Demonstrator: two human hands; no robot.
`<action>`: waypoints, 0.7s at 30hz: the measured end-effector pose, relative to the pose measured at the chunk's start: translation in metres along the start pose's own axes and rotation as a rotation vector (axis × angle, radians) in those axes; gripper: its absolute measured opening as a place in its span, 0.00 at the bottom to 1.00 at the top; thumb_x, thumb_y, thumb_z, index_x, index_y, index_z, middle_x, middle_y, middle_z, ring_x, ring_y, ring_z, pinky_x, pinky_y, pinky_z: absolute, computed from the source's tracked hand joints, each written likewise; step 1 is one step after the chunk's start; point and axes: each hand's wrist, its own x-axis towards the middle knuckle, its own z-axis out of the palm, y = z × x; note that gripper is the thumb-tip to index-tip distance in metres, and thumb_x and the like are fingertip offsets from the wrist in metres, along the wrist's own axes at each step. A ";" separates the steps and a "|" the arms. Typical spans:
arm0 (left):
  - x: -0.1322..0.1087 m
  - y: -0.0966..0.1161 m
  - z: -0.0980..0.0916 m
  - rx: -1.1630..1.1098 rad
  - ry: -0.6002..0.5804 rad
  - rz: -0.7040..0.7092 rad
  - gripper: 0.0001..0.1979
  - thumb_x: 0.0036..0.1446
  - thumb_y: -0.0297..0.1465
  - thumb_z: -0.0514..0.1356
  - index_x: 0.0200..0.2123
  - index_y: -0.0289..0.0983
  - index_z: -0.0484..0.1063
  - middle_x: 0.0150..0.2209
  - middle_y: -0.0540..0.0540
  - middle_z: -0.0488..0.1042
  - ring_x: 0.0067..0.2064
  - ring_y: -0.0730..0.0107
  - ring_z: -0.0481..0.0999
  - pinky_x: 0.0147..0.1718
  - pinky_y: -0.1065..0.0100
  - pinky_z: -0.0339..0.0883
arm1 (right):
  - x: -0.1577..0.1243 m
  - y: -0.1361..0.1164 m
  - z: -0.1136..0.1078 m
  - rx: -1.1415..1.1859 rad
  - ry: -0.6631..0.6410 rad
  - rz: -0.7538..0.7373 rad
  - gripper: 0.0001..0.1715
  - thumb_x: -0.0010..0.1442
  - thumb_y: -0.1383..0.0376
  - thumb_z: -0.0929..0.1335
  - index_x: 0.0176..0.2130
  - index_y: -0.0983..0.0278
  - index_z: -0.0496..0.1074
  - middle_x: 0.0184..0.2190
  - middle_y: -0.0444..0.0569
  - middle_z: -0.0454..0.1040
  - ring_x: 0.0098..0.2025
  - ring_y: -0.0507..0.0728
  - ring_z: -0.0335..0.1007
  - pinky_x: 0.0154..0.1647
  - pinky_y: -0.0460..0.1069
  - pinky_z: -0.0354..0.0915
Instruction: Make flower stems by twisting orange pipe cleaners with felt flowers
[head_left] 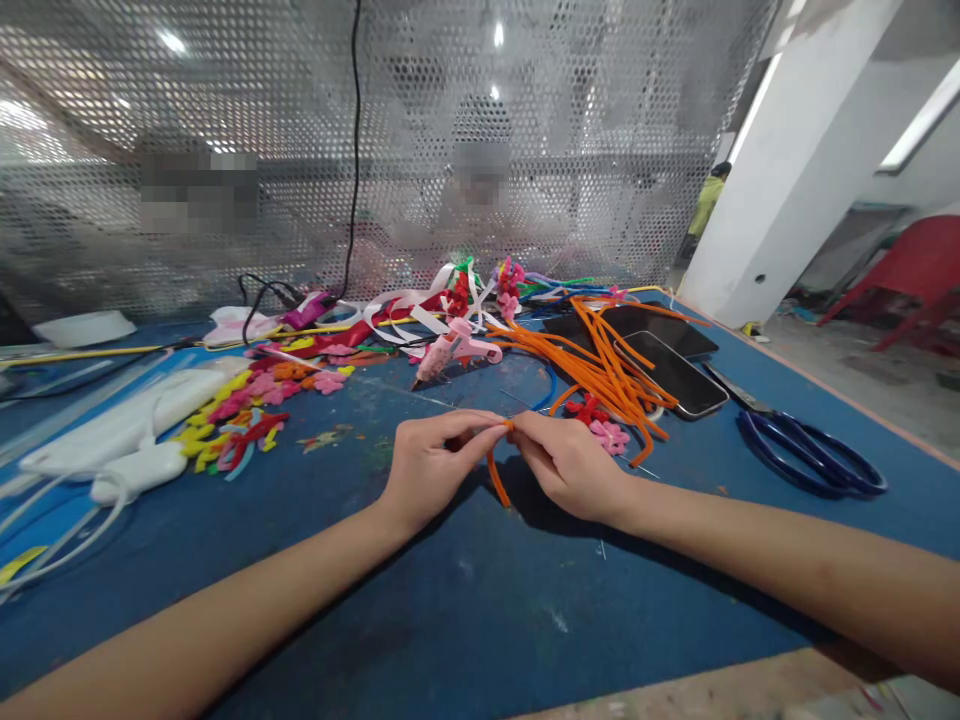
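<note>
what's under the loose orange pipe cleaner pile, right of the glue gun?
A dark-screened phone and a black flat slab lie partly under the pipe cleaner pile. Their left edges, and anything else beneath the strands, are covered.

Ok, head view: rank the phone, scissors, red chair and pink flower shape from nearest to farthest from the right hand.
From the right hand, pinching an orange pipe cleaner:
1. pink flower shape, just beyond its knuckles
2. phone, behind and right
3. scissors, far right on the table
4. red chair, off the table, back right
</note>
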 end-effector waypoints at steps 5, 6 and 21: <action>-0.006 0.005 0.002 -0.156 -0.054 -0.096 0.08 0.55 0.31 0.59 0.35 0.38 0.78 0.34 0.49 0.79 0.22 0.76 0.75 0.23 0.75 0.71 | -0.002 0.002 0.000 -0.095 0.020 -0.115 0.10 0.62 0.71 0.55 0.30 0.64 0.60 0.24 0.46 0.66 0.25 0.51 0.59 0.26 0.45 0.53; -0.006 0.005 0.002 -0.140 -0.037 -0.071 0.08 0.54 0.30 0.59 0.36 0.39 0.78 0.34 0.49 0.79 0.26 0.73 0.77 0.27 0.74 0.72 | -0.003 0.002 0.000 -0.118 0.024 -0.133 0.11 0.62 0.71 0.55 0.30 0.64 0.60 0.24 0.46 0.66 0.25 0.51 0.59 0.26 0.45 0.53; -0.002 0.006 0.000 -0.053 0.031 0.094 0.07 0.49 0.27 0.64 0.34 0.40 0.78 0.34 0.49 0.79 0.37 0.70 0.77 0.40 0.71 0.70 | -0.003 0.003 0.001 -0.221 0.000 -0.174 0.10 0.61 0.72 0.55 0.33 0.65 0.61 0.24 0.47 0.67 0.25 0.51 0.60 0.25 0.46 0.52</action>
